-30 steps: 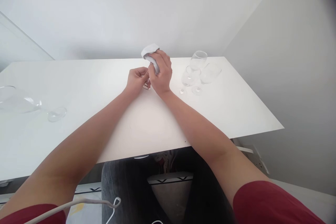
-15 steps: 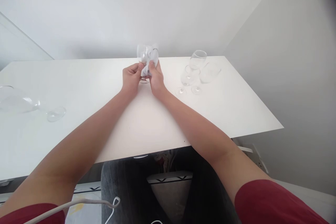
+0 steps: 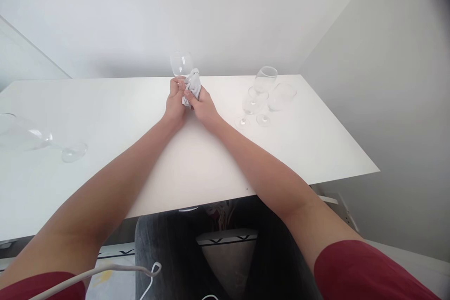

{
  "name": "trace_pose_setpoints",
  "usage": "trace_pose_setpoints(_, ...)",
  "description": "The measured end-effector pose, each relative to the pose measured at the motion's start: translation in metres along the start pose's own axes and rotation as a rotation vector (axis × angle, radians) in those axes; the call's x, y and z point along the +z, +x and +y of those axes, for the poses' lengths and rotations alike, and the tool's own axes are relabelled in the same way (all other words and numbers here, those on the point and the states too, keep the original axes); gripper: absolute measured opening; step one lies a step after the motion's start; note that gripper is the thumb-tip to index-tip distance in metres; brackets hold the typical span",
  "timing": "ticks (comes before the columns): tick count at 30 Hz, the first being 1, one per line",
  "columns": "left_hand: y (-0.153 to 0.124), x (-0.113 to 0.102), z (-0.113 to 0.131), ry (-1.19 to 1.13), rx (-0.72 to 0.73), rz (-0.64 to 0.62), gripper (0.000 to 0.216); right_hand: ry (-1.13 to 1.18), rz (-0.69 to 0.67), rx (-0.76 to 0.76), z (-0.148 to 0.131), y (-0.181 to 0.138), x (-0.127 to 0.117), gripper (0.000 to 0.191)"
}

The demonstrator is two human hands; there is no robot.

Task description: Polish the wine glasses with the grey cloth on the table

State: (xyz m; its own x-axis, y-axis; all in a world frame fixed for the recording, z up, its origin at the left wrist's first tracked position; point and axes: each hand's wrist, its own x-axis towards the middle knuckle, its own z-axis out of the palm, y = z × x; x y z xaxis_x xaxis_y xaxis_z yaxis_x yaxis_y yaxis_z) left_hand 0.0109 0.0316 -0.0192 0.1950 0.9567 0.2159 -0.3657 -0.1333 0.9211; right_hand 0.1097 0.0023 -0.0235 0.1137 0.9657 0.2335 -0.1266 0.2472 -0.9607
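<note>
Above the far part of the white table (image 3: 197, 164), both hands meet around a clear wine glass (image 3: 181, 63). Its bowl tilts up and to the left, past the table's back edge. My left hand (image 3: 176, 101) is closed on the glass just below the bowl. A crumpled light-grey cloth (image 3: 192, 86) is pinched in my right hand (image 3: 203, 107), pressed against the lower part of the glass. The stem and foot are hidden behind the fingers and cloth.
Several wine glasses stand or lie at the right, among them an upright one (image 3: 266, 79). Another wine glass (image 3: 26, 136) lies on its side at the far left. Behind the table is a white wall (image 3: 168, 9); a cable (image 3: 98, 271) crosses the lower left.
The glass has tilted to the left and its foot is no longer visible below the hands. My right hand and the cloth have moved left and down, from the bowl to the lower part.
</note>
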Motion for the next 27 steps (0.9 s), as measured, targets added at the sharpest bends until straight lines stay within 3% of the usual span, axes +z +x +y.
trace_pose_setpoints(5,-0.002,-0.003,0.011,-0.145,-0.100,-0.057,0.054,0.286,-0.054,0.215,-0.005,-0.003,0.000,0.043)
trace_pose_setpoints(7,-0.002,-0.005,0.015,-0.162,-0.054,-0.088,0.050,0.306,-0.098,0.250,-0.007,-0.005,0.001,0.042)
trace_pose_setpoints(11,-0.001,-0.005,0.015,-0.087,0.104,-0.052,0.052,0.022,0.033,0.111,-0.008,-0.010,0.005,0.037)
trace_pose_setpoints(14,0.000,-0.004,0.012,-0.073,0.100,-0.021,0.052,-0.146,0.140,0.061,-0.009,-0.012,0.008,0.037)
trace_pose_setpoints(16,0.001,-0.006,0.011,-0.130,0.074,-0.021,0.047,-0.075,0.083,0.134,-0.010,-0.013,0.008,0.037)
trace_pose_setpoints(19,0.002,-0.011,0.013,-0.235,0.005,-0.040,0.039,0.232,-0.092,0.295,-0.016,-0.014,0.003,0.037)
trace_pose_setpoints(22,0.002,-0.013,0.017,-0.287,-0.035,-0.101,0.041,0.355,-0.227,0.317,-0.021,-0.014,-0.005,0.038)
trace_pose_setpoints(24,0.001,-0.011,0.018,-0.294,-0.017,-0.120,0.047,0.248,-0.248,0.273,-0.021,-0.014,-0.008,0.042)
trace_pose_setpoints(27,-0.001,-0.005,0.016,-0.201,0.073,-0.069,0.044,-0.115,-0.084,0.132,-0.019,-0.013,-0.006,0.038)
